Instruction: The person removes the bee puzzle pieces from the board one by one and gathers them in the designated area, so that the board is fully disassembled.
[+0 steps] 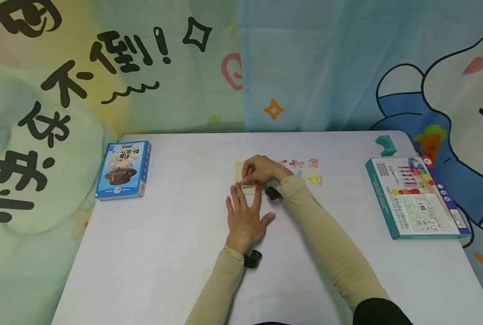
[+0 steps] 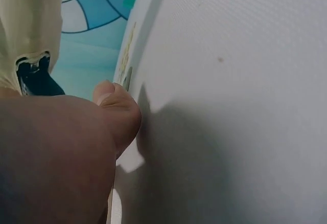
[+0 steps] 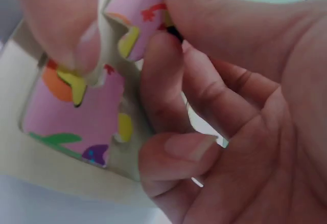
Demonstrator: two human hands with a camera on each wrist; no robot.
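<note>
Between thumb and index finger my right hand pinches a pink jigsaw piece with a yellow tab, raised over a pale, shallow puzzle tray. In the right wrist view, another pink jigsaw piece, with orange, green and purple markings, lies in the corner of the tray. A left fingertip presses on its upper edge. Palm down with fingers straight and spread, my left hand reaches the tray's near edge. My right hand hides much of the tray from the head view.
Several loose jigsaw pieces, pink and yellow, lie right of the tray. A blue box sits at the table's left edge. To the right are a white and teal box and a teal curved object. A printed curtain hangs behind the table.
</note>
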